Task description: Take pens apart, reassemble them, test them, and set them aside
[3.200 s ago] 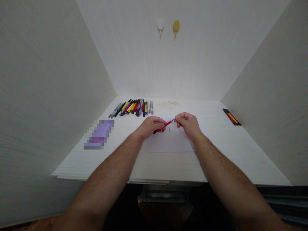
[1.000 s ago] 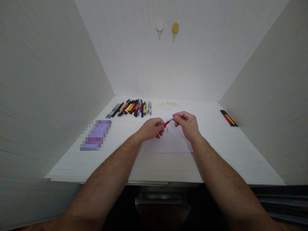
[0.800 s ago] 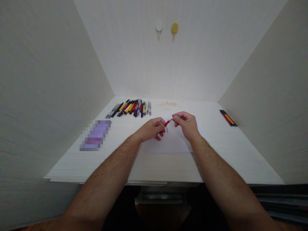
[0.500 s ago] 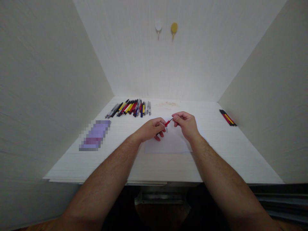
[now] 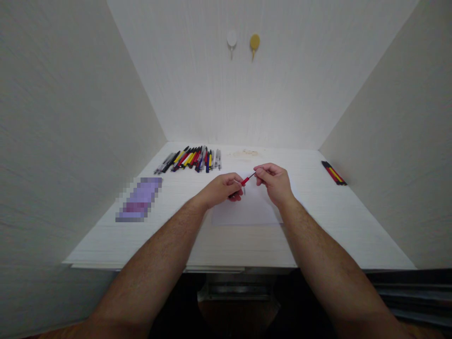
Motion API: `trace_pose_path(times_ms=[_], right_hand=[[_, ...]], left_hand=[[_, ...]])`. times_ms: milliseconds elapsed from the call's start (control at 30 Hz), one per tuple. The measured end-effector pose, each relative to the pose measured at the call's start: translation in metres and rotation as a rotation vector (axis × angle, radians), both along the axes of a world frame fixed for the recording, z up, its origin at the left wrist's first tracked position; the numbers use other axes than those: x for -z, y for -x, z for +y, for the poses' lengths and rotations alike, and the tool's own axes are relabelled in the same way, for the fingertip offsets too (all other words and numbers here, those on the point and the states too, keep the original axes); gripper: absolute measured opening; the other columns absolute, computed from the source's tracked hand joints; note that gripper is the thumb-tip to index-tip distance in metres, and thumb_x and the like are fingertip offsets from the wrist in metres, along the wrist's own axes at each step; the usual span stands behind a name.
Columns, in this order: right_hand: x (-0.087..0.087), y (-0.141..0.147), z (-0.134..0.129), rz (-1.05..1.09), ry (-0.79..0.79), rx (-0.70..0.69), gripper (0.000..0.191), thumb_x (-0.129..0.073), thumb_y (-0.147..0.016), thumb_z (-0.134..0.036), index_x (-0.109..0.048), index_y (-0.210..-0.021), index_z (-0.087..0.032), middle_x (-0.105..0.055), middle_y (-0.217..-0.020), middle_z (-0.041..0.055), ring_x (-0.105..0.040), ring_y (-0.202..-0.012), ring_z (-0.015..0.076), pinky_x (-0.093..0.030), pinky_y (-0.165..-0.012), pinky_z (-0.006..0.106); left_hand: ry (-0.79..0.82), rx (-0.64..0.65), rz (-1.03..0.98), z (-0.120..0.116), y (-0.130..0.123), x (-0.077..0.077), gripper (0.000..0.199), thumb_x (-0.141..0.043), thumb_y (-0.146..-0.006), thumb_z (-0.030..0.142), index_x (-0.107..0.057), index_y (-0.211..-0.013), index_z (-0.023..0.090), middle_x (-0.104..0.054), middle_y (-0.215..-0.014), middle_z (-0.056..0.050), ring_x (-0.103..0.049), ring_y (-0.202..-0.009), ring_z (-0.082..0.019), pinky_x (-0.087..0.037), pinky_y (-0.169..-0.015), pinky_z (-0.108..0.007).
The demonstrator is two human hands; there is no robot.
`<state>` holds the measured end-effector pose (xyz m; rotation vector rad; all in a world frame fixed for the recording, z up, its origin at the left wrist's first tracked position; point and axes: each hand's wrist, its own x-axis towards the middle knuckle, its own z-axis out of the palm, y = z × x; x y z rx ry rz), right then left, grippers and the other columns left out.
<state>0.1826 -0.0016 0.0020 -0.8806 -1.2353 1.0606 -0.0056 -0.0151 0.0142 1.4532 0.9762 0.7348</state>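
A red pen barrel (image 5: 244,181) is gripped in my left hand (image 5: 221,189), only its front end showing past the fingers. My right hand (image 5: 273,181) pinches the thin dark refill tip (image 5: 251,175) that sticks out of the barrel. Both hands hover just above a white sheet of paper (image 5: 247,212) in the middle of the white table (image 5: 318,226). A small grey part (image 5: 244,190) lies on the paper below the pen.
A row of several pens (image 5: 192,159), black, red, yellow, blue and grey, lies at the back left. A few red, yellow and black pens (image 5: 333,173) lie at the far right. A blurred purple patch (image 5: 139,199) sits at the left. Two hooks (image 5: 243,41) hang on the back wall.
Since 3.2 s ago my left hand has slid along the red barrel, so less of it shows. Over the last second both hands have barely moved.
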Motion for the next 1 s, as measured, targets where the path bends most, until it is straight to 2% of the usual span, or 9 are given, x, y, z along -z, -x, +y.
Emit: trace_pose_path(times_ms=[100, 267, 533, 700, 867, 1000], right_hand=[[-0.0009, 0.0011, -0.0013, -0.043, 0.004, -0.009, 0.017, -0.073, -0.069, -0.033, -0.069, -0.075, -0.018, -0.064, -0.065, -0.0009, -0.052, -0.051, 0.0086, -0.042, -0.051, 0.025], [-0.001, 0.0024, -0.0027, -0.071, 0.009, -0.015, 0.017, -0.072, -0.07, -0.034, -0.069, -0.074, -0.018, -0.063, -0.064, -0.001, -0.052, -0.051, 0.0089, -0.042, -0.051, 0.025], [0.001, -0.0004, 0.0005, 0.067, 0.038, -0.007, 0.017, -0.073, -0.069, -0.032, -0.069, -0.077, -0.018, -0.063, -0.064, -0.0013, -0.052, -0.051, 0.0086, -0.043, -0.052, 0.025], [0.0018, 0.0025, -0.0013, -0.07, 0.007, -0.036, 0.019, -0.072, -0.07, -0.035, -0.069, -0.075, -0.018, -0.065, -0.065, -0.0005, -0.051, -0.051, 0.0089, -0.041, -0.051, 0.024], [0.0015, 0.0044, -0.0022, -0.104, 0.012, -0.028, 0.019, -0.071, -0.071, -0.035, -0.069, -0.075, -0.017, -0.065, -0.065, -0.0002, -0.051, -0.051, 0.0087, -0.04, -0.05, 0.024], [0.0055, 0.0005, 0.0023, -0.09, 0.016, -0.038, 0.024, -0.07, -0.071, -0.035, -0.071, -0.087, -0.018, -0.068, -0.074, 0.0014, -0.051, -0.051, 0.0087, -0.041, -0.052, 0.025]], left_hand=[[-0.022, -0.015, -0.024, 0.0012, -0.0004, 0.0003, 0.007, -0.057, -0.083, 0.021, -0.059, -0.086, 0.015, -0.066, -0.072, -0.002, -0.063, -0.062, -0.01, -0.051, -0.062, -0.024], [-0.035, 0.016, -0.022, 0.0022, 0.0003, 0.0018, 0.012, -0.06, -0.081, 0.025, -0.059, -0.086, 0.014, -0.069, -0.072, -0.004, -0.064, -0.059, -0.011, -0.045, -0.054, -0.021], [-0.016, 0.043, -0.04, 0.0037, 0.0023, 0.0063, 0.011, -0.058, -0.082, 0.025, -0.058, -0.085, 0.014, -0.069, -0.073, -0.005, -0.062, -0.058, -0.011, -0.043, -0.054, -0.022], [-0.007, 0.047, -0.058, 0.0043, 0.0029, 0.0063, 0.018, -0.064, -0.078, 0.029, -0.059, -0.085, 0.013, -0.07, -0.073, -0.006, -0.064, -0.06, -0.012, -0.045, -0.055, -0.023], [-0.017, 0.052, -0.057, 0.005, 0.0035, 0.008, 0.019, -0.066, -0.077, 0.029, -0.059, -0.084, 0.013, -0.07, -0.072, -0.006, -0.063, -0.059, -0.013, -0.043, -0.054, -0.023], [-0.001, -0.002, -0.102, 0.0054, 0.0043, 0.0071, 0.017, -0.065, -0.076, 0.027, -0.059, -0.085, 0.013, -0.07, -0.073, -0.007, -0.063, -0.059, -0.014, -0.044, -0.054, -0.024]])
